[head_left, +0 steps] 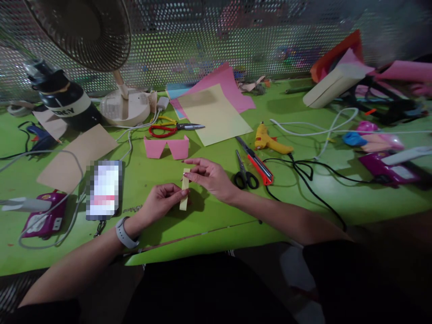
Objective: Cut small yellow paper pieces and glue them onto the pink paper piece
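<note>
Between my hands is a narrow strip of pale yellow paper [183,204], held upright just above the green table. My left hand [165,200] pinches it near its lower part, thumb on top. At its upper end, my right hand [207,177] grips the strip between thumb and fingers. Just beyond the hands lies a pink paper cutout shaped like glasses [167,147]. Black-handled scissors [246,177] and a red box cutter [258,164] rest to the right of my right hand.
Behind are red-handled scissors [165,130], a yellow paper sheet [216,114] and pink paper [224,85]. A yellow glue gun [272,141] with a black cable lies right. A phone [104,191], brown paper [77,157], a dark bottle [70,105] and a fan [124,105] stand or lie left.
</note>
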The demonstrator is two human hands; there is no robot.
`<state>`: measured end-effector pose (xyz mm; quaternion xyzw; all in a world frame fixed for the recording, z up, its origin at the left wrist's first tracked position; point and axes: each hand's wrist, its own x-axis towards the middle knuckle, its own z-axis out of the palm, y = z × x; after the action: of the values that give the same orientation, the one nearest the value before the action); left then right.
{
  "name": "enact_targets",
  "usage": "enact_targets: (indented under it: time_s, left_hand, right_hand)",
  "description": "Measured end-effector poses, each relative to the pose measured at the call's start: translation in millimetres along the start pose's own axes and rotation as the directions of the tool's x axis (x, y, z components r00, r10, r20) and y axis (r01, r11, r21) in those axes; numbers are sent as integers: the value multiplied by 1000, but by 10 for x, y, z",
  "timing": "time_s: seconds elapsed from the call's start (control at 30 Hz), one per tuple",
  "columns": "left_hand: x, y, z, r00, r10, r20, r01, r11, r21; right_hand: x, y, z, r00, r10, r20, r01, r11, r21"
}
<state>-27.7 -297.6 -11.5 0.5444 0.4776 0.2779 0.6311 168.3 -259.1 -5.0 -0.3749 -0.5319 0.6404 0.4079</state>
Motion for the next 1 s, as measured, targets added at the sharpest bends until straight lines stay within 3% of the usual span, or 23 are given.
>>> enact_targets:
  time_s: [0.4, 0.8, 1.0]
  left_hand:
    - [-23, 12, 3, 997, -52, 59, 57, 995, -77]
    - [3, -22, -42, 996, -77, -35, 69, 981, -180]
    - [-9, 70, -110, 998, -40, -38, 37, 995, -88]
  right_hand:
    - [31, -10, -5, 999, -16, -52, 19, 998, 56]
    - [45, -22, -40, 960, -140, -242, 168, 981, 101]
    - [77, 37, -126, 945, -159, -286, 178, 983, 43]
